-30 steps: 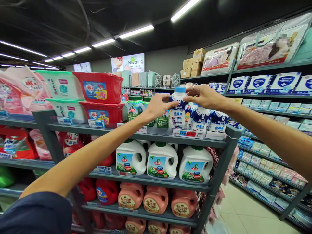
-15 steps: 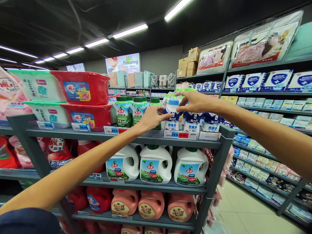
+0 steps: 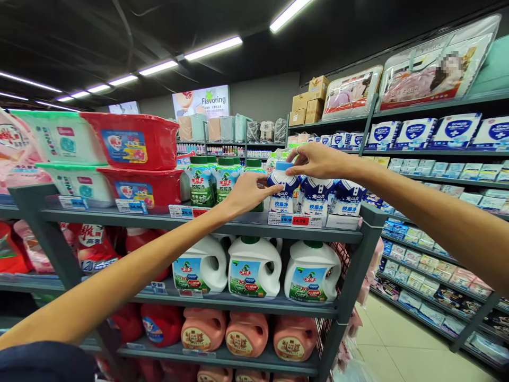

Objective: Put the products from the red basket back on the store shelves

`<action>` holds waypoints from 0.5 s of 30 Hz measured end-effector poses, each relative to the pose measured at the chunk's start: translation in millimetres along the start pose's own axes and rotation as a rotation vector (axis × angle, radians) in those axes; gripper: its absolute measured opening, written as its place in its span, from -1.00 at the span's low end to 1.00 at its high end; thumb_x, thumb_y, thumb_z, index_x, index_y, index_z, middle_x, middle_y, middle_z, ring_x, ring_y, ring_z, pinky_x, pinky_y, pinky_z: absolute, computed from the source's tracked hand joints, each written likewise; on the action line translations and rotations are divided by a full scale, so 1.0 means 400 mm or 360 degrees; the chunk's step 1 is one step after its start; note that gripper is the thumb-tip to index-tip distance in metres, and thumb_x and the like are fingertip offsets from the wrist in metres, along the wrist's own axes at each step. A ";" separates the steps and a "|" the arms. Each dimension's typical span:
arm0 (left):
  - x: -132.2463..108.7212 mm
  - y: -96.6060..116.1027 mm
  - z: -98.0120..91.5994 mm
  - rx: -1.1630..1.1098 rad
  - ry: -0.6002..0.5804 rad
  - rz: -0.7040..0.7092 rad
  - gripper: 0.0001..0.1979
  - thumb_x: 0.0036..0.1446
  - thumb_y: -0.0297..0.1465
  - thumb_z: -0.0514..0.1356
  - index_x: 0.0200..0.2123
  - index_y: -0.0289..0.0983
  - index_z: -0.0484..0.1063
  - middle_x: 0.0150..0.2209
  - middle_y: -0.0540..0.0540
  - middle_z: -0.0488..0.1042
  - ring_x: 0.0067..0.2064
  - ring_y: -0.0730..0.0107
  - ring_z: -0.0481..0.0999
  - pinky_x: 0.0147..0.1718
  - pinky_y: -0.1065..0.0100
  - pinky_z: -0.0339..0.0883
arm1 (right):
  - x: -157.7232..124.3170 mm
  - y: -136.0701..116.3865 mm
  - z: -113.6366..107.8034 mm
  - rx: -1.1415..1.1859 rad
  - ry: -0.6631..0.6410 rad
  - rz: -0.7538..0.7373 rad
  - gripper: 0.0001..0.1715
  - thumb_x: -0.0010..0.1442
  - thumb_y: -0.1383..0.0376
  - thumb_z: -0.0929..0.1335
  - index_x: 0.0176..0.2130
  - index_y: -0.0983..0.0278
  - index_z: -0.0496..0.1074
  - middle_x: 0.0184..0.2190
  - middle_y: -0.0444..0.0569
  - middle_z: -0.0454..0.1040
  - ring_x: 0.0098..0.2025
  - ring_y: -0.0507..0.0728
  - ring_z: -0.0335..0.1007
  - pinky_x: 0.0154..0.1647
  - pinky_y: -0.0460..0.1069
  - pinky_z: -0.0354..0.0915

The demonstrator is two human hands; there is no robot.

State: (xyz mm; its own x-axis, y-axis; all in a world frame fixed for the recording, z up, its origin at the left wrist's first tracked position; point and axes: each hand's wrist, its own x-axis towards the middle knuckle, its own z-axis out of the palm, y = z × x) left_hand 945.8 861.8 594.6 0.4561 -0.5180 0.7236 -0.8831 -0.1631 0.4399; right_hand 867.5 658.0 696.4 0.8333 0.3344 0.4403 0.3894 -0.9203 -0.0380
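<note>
A blue-and-white detergent bottle with a light blue cap stands upright at the front of the top shelf. From its left side my left hand grips it, thumb across the front and fingers partly hidden behind. My right hand comes in from the right, palm down, its bent fingers and thumb closed around the right side of the cap and neck. Similar blue-and-white bottles stand just to the right. Green detergent bottles are left of my left hand.
Red tubs and green-lidded tubs are stacked on the left. Price tags line the shelf edge. White jugs fill the shelf below, with pink jugs lower. Right of the shelf post lies tiled floor.
My right hand's fingers have shifted slightly left and up along the cap. My left hand keeps its hold, and the bottle stays at the shelf front.
</note>
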 end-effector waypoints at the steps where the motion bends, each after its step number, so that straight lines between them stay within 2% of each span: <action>1: -0.001 0.002 0.001 0.0008 0.0003 -0.0008 -0.63 0.19 -0.10 0.29 -0.38 -0.33 0.54 -0.38 -0.08 0.58 -0.39 0.38 0.46 -0.39 0.37 0.26 | -0.002 0.002 0.002 0.0013 -0.0002 -0.0001 -0.51 0.17 0.02 0.47 -0.04 0.29 0.58 -0.24 0.06 0.65 -0.27 0.21 0.52 -0.25 0.09 0.38; 7: 0.007 0.004 -0.001 -0.0024 -0.0073 -0.0098 -0.58 0.15 -0.04 0.32 -0.40 -0.32 0.52 -0.36 -0.12 0.61 -0.32 0.29 0.55 -0.34 0.33 0.35 | -0.008 -0.011 -0.005 -0.0020 0.0058 0.0022 -0.47 0.17 0.02 0.48 0.01 0.29 0.56 -0.18 0.09 0.64 -0.16 0.27 0.52 -0.11 0.15 0.39; 9: -0.004 0.002 -0.019 0.0018 -0.0045 -0.0132 -0.56 0.13 0.00 0.32 -0.34 -0.32 0.54 -0.33 -0.15 0.63 -0.29 0.23 0.58 -0.32 0.31 0.38 | -0.039 -0.036 -0.023 -0.0077 0.0235 -0.0007 -0.46 0.17 0.03 0.48 0.05 0.27 0.56 -0.09 0.11 0.62 -0.03 0.33 0.49 -0.01 0.18 0.37; 11: -0.032 0.002 -0.043 0.0136 0.0142 -0.0074 -0.55 0.14 0.00 0.31 -0.22 -0.31 0.58 -0.30 -0.15 0.63 -0.28 0.24 0.58 -0.28 0.28 0.41 | -0.099 -0.063 -0.034 -0.0143 0.0485 -0.0006 -0.47 0.21 0.05 0.46 0.09 0.24 0.54 -0.07 0.09 0.60 0.05 0.34 0.45 0.02 0.18 0.35; 13: -0.074 0.004 -0.062 0.0303 0.0364 0.0054 -0.59 0.19 -0.03 0.28 -0.16 -0.27 0.61 -0.36 -0.09 0.61 -0.35 0.31 0.53 -0.30 0.30 0.38 | -0.177 -0.079 -0.023 -0.0168 0.0610 0.0035 -0.55 0.27 0.05 0.40 0.07 0.20 0.55 -0.19 0.03 0.62 -0.09 0.28 0.50 -0.09 0.14 0.36; 14: -0.096 0.004 -0.066 0.0364 0.0389 0.0101 -0.62 0.22 -0.05 0.26 -0.18 -0.24 0.62 -0.44 -0.05 0.57 -0.42 0.35 0.48 -0.36 0.32 0.34 | -0.216 -0.079 -0.007 -0.0165 0.0588 0.0064 -0.59 0.29 0.05 0.38 0.03 0.18 0.56 -0.29 0.00 0.62 -0.22 0.23 0.51 -0.19 0.11 0.34; 15: -0.116 0.004 -0.063 0.0391 0.0335 0.0119 -0.65 0.24 -0.07 0.24 -0.21 -0.22 0.63 -0.52 -0.01 0.52 -0.48 0.38 0.42 -0.42 0.33 0.29 | -0.250 -0.073 0.016 -0.0167 0.0509 0.0085 -0.62 0.31 0.06 0.36 -0.01 0.17 0.58 -0.38 -0.03 0.60 -0.35 0.18 0.48 -0.29 0.08 0.30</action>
State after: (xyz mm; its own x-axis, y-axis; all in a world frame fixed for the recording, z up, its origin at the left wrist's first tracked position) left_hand 925.9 906.9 575.1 0.3793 -0.3557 0.8542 -0.9033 -0.3424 0.2585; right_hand 775.4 652.8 647.6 0.6796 0.2196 0.7000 0.2920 -0.9563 0.0165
